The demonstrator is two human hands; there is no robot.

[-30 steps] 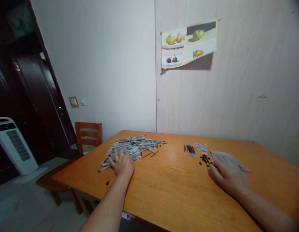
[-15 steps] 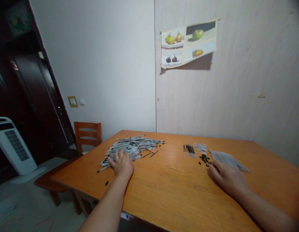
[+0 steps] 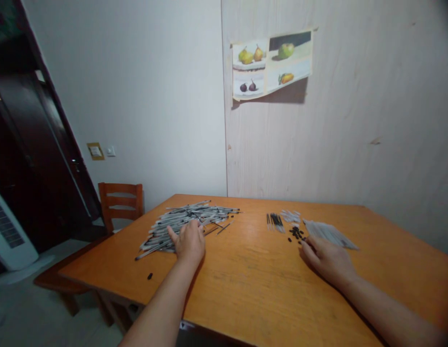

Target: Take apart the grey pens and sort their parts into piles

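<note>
My left hand (image 3: 190,245) is at the front right of a large heap of slim clear pens with black tips (image 3: 187,218). Its little finger sticks out to the left; the other fingers are bent together, tips hidden, so what they pinch does not show. A few dark thin pens (image 3: 224,228) lie just beyond it. My right hand (image 3: 327,260) rests on the table, thumb and forefinger closed beside a cluster of small black caps (image 3: 296,233). Whatever is between those fingers is too small to make out. Behind this hand lies a row of clear tubes (image 3: 330,233).
Short black-and-clear pen parts (image 3: 275,222) and small clear pieces (image 3: 291,216) lie right of the middle of the wooden table (image 3: 245,279). One black cap (image 3: 150,276) sits near the left front edge. A wooden chair (image 3: 121,205) stands at the far left corner.
The view has swung slightly to the right. My left hand has shifted right along the heap, and its spread fingers have drawn together. My right hand stays beside the caps.
</note>
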